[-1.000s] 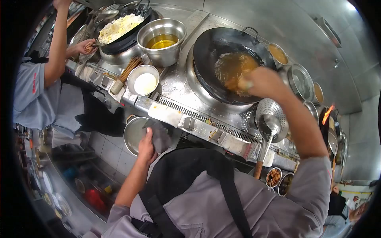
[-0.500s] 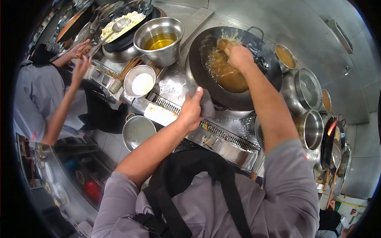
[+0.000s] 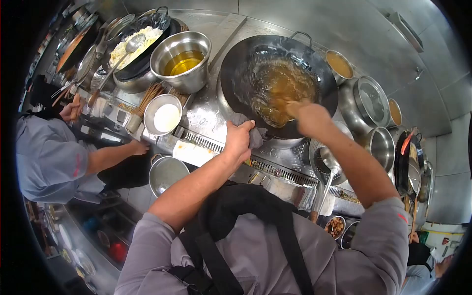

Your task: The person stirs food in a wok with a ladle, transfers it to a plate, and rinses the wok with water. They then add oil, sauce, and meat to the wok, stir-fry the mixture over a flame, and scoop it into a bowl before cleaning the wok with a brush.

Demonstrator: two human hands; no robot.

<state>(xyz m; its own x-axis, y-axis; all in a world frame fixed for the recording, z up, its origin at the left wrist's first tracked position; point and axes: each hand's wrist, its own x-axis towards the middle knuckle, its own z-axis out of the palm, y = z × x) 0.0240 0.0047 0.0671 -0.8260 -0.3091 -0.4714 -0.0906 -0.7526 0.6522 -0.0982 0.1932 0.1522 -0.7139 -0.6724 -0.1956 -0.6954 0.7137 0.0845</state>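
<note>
A large black wok (image 3: 235, 81) sits on the stove with cloudy brown liquid (image 3: 287, 81) swirling inside. My right hand (image 3: 314, 120), smeared by motion, is closed around the end of a bamboo wok brush (image 3: 291, 107) over the near side of the wok. Its bristles are blurred in the liquid. At the wok's near left edge, my left hand (image 3: 238, 138) grips a grey cloth (image 3: 256, 137) against the handle side. The wok's near handle is hidden by the cloth.
Left of the wok stand a steel pot of yellow oil (image 3: 196, 73) and a bowl of white powder (image 3: 167, 118). A ladle (image 3: 330, 160) rests on a perforated strainer (image 3: 315, 156) at right. Steel pots (image 3: 381, 150) line the right side. A co-worker (image 3: 54, 152) stands at left.
My right hand has swept the brush from the wok's far side toward its near side. The view has shifted, and the ladle and strainer now show. The co-worker's arms have lowered away from the ladle.
</note>
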